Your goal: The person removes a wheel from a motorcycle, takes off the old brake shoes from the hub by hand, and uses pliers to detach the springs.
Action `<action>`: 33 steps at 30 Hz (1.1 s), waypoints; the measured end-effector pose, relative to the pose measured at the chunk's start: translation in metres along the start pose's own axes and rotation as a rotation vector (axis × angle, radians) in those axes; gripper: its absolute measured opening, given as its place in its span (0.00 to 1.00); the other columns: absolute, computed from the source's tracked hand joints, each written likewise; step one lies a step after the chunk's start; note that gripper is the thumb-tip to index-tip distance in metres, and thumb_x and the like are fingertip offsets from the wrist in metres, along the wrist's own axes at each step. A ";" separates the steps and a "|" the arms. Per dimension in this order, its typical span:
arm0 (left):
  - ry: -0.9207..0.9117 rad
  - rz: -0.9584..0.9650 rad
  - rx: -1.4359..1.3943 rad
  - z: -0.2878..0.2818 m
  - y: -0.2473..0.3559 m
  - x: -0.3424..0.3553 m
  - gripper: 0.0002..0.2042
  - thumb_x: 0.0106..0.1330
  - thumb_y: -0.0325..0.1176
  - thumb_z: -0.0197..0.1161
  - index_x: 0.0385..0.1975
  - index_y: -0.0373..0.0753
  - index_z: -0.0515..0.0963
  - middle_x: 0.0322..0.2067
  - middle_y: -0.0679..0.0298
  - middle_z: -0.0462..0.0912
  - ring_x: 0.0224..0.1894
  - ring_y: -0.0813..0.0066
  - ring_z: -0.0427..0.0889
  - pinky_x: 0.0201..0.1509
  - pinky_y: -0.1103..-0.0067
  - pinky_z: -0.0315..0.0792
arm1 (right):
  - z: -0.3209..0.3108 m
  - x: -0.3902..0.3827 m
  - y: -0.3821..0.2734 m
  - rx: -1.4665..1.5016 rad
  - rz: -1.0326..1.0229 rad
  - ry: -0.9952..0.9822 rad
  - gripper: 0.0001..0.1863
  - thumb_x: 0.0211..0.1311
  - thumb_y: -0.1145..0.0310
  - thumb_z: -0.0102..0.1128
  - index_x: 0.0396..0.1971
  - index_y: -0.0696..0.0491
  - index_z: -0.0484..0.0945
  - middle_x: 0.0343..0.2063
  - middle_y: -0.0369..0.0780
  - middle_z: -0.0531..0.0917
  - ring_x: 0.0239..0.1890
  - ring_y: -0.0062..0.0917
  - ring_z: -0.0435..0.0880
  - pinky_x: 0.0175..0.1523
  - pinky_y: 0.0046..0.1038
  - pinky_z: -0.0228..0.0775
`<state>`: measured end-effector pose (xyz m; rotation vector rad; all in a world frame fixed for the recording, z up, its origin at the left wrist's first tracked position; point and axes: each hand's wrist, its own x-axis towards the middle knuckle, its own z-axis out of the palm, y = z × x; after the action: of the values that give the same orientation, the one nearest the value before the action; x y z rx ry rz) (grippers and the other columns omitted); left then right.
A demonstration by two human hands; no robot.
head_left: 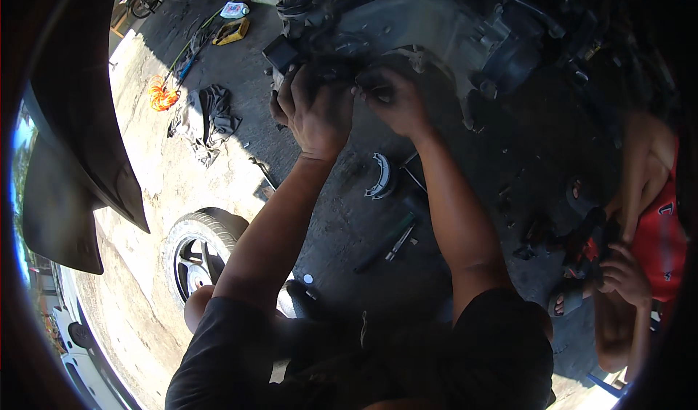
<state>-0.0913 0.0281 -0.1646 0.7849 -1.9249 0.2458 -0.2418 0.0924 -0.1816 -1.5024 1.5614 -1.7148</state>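
Two hands up against the motorbike! Left hand, fingers part-spread over a dark part; right hand curls in beside it, grip too shadowed to tell. Wheel lies off, below-left of them; brake shoe loose just below. Stripping looks done, refitting left.

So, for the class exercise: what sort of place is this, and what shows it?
Probably a motorbike repair area: a loose wheel and a curved brake shoe lie on the ground near exposed machinery.
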 end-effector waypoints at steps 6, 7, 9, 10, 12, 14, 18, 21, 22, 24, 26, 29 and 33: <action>0.048 0.049 -0.008 0.006 0.000 -0.003 0.09 0.51 0.44 0.74 0.32 0.58 0.87 0.57 0.65 0.76 0.64 0.56 0.66 0.69 0.62 0.48 | -0.008 0.006 -0.010 0.034 -0.068 -0.042 0.15 0.58 0.79 0.67 0.46 0.57 0.81 0.42 0.39 0.84 0.45 0.21 0.84 0.47 0.25 0.80; 0.034 0.047 -0.022 0.004 -0.002 -0.003 0.09 0.51 0.44 0.74 0.32 0.58 0.87 0.56 0.65 0.77 0.64 0.56 0.66 0.69 0.63 0.48 | -0.008 0.008 -0.009 0.043 -0.062 -0.040 0.15 0.58 0.79 0.67 0.46 0.57 0.81 0.42 0.39 0.84 0.45 0.21 0.84 0.47 0.25 0.80; 0.013 0.041 -0.036 0.004 -0.001 -0.004 0.09 0.52 0.44 0.73 0.33 0.58 0.87 0.56 0.64 0.77 0.64 0.55 0.67 0.69 0.64 0.49 | -0.010 0.012 -0.004 0.064 -0.166 -0.092 0.15 0.57 0.78 0.68 0.45 0.56 0.81 0.43 0.38 0.84 0.45 0.22 0.84 0.48 0.25 0.80; 0.013 0.036 -0.055 0.004 0.000 -0.004 0.09 0.52 0.44 0.74 0.33 0.58 0.87 0.56 0.63 0.77 0.64 0.55 0.67 0.69 0.64 0.49 | -0.011 0.013 -0.002 0.069 -0.159 -0.092 0.15 0.57 0.78 0.68 0.45 0.56 0.81 0.43 0.38 0.84 0.45 0.22 0.84 0.48 0.25 0.80; 0.009 0.026 -0.061 0.003 -0.003 -0.005 0.09 0.53 0.44 0.74 0.33 0.58 0.88 0.56 0.62 0.78 0.64 0.54 0.67 0.69 0.65 0.50 | -0.009 0.015 -0.001 0.078 -0.169 -0.122 0.16 0.56 0.78 0.68 0.46 0.55 0.81 0.43 0.38 0.84 0.45 0.22 0.85 0.48 0.26 0.80; 0.008 0.012 -0.066 0.004 -0.004 -0.006 0.09 0.53 0.44 0.74 0.34 0.58 0.88 0.56 0.61 0.78 0.64 0.53 0.67 0.69 0.64 0.51 | -0.009 0.018 -0.001 0.043 -0.186 -0.124 0.17 0.56 0.77 0.69 0.46 0.54 0.81 0.43 0.38 0.84 0.44 0.23 0.85 0.47 0.26 0.79; -0.004 0.044 -0.095 0.002 -0.007 -0.005 0.09 0.52 0.43 0.75 0.34 0.58 0.88 0.57 0.61 0.77 0.65 0.53 0.67 0.69 0.64 0.51 | -0.015 0.021 -0.008 -0.109 -0.236 -0.130 0.19 0.52 0.75 0.69 0.47 0.52 0.81 0.44 0.40 0.84 0.44 0.28 0.85 0.47 0.28 0.78; -0.024 0.064 -0.135 0.002 -0.008 -0.004 0.09 0.52 0.43 0.75 0.33 0.58 0.87 0.57 0.60 0.77 0.64 0.52 0.68 0.69 0.64 0.51 | -0.017 0.027 -0.012 -0.321 -0.342 -0.120 0.20 0.52 0.73 0.66 0.47 0.52 0.80 0.48 0.44 0.83 0.52 0.38 0.83 0.58 0.37 0.74; -0.016 0.077 -0.133 0.002 -0.008 -0.003 0.08 0.53 0.43 0.74 0.33 0.58 0.87 0.57 0.60 0.77 0.64 0.52 0.68 0.69 0.64 0.51 | -0.019 0.028 -0.015 -0.322 -0.343 -0.121 0.20 0.52 0.73 0.66 0.47 0.52 0.80 0.48 0.44 0.83 0.52 0.38 0.83 0.58 0.37 0.74; -0.008 0.087 -0.126 0.002 -0.009 -0.004 0.08 0.53 0.42 0.74 0.33 0.58 0.87 0.57 0.60 0.78 0.64 0.52 0.68 0.69 0.63 0.51 | -0.021 0.031 -0.024 -0.487 -0.413 -0.196 0.22 0.51 0.72 0.65 0.50 0.53 0.80 0.51 0.45 0.82 0.56 0.41 0.79 0.62 0.39 0.71; -0.016 0.072 -0.119 0.000 -0.008 -0.003 0.08 0.53 0.42 0.74 0.33 0.57 0.86 0.56 0.60 0.78 0.64 0.52 0.68 0.69 0.63 0.51 | -0.023 0.034 -0.031 -0.505 -0.402 -0.234 0.22 0.51 0.72 0.65 0.50 0.53 0.80 0.51 0.45 0.81 0.56 0.41 0.79 0.62 0.39 0.71; -0.011 0.073 -0.114 0.004 -0.010 -0.006 0.08 0.53 0.41 0.73 0.34 0.57 0.86 0.56 0.60 0.78 0.64 0.52 0.68 0.69 0.62 0.50 | -0.023 0.034 -0.028 -0.512 -0.407 -0.248 0.22 0.50 0.72 0.65 0.49 0.53 0.80 0.50 0.45 0.82 0.55 0.41 0.79 0.61 0.39 0.72; 0.030 0.060 -0.115 0.005 -0.007 -0.006 0.09 0.52 0.41 0.74 0.33 0.57 0.86 0.57 0.60 0.77 0.65 0.52 0.68 0.69 0.62 0.49 | -0.022 0.035 -0.025 -0.495 -0.438 -0.218 0.21 0.50 0.71 0.65 0.48 0.53 0.80 0.48 0.45 0.82 0.53 0.41 0.80 0.59 0.39 0.73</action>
<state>-0.0884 0.0228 -0.1732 0.6454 -1.9178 0.1808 -0.2643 0.0824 -0.1400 -2.3353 1.7073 -1.3456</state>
